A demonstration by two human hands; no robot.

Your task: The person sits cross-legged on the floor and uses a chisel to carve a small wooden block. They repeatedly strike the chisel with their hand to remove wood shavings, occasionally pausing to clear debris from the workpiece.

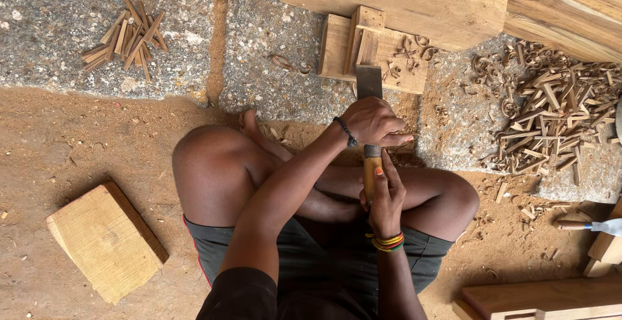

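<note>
Leftmost, in the upper left of the frame, a heap of sticks [126, 38] lies on the stone slab [58, 28], and a pale wood block [103, 242] sits on the dirt floor [78, 138] at lower left, well apart from the work.

Near the middle, the left hand [374, 122] is closed over the chisel [370, 106] where blade meets handle, steadying it low. Just below, the right hand [385, 197] wraps the wooden handle [370, 171], fingers curled tight. The broad steel blade points up the frame, its edge touching a small upright piece [365, 38] that stands on a flat board [376, 57] at upper centre.

The chisel looks stiff and fairly heavy at the blade end, with a sharp edge best kept away from skin; the handle seems the safe grip, smooth enough to slip if held loosely. The piece looks light and rigid, likely to shift on the board unless braced.

Rightwards, a spread of shavings [551, 109] covers the stone, and a second tool [589, 226] lies at the right edge.
</note>
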